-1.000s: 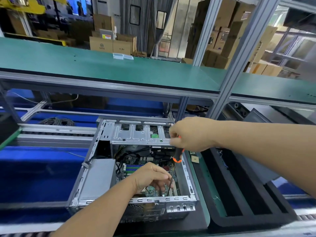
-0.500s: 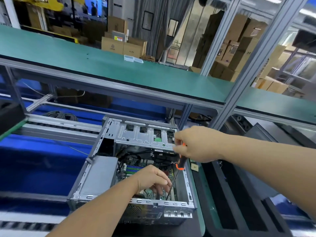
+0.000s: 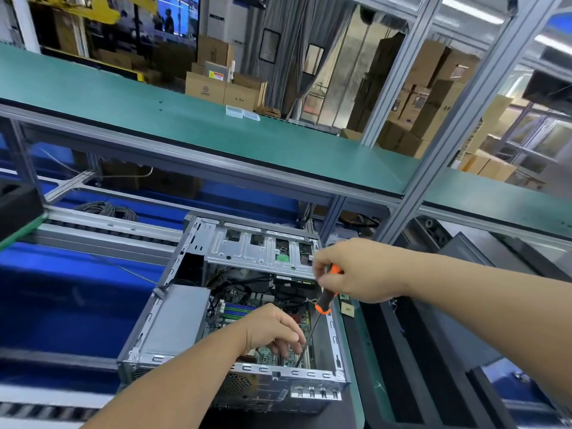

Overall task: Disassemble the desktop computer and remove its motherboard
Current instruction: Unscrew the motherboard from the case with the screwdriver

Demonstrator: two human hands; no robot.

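An open grey desktop case [image 3: 335,335] lies on its side on the bench. Inside it shows the green motherboard [image 3: 266,356], with a grey power supply box [image 3: 175,320] at the left and a metal drive cage [image 3: 257,249] at the far end. My right hand [image 3: 359,269] grips the orange-and-black handle of a long screwdriver [image 3: 325,300]. Its thin shaft slants down to the motherboard near the case's front right corner. My left hand [image 3: 275,331] reaches into the case with curled fingertips at the shaft's lower end, just above the board.
A black foam tray [image 3: 411,366] lies right of the case. A green shelf [image 3: 185,119] on an aluminium frame overhangs the far side. Blue bench surface [image 3: 68,298] and conveyor rails [image 3: 102,227] lie to the left. Cardboard boxes [image 3: 223,88] stand in the background.
The view has tilted upward, so the case and both hands sit lower in frame. The hands keep their hold on the screwdriver inside the case.
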